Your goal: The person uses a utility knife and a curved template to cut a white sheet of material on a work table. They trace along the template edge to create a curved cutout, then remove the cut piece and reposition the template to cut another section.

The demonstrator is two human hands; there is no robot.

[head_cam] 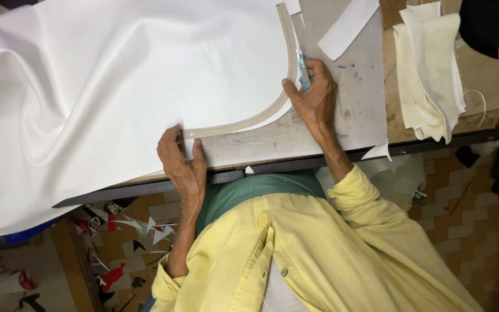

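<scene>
White glossy fabric sheet (116, 86) pinned under curved beige card template (244, 122) on grey counter (356, 112) by flat, open left hand (181, 159); slim blue marker (303, 70) pinched in right hand (317, 99), judged roughly halfway along curve.

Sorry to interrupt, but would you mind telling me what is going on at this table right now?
A person in a yellow shirt works at a cutting table. The left hand presses one end of a curved beige strip onto a large sheet of white fabric. The right hand holds a small blue tool against the strip's outer edge near the bend. A stack of cream fabric pieces lies off to the side.
</scene>
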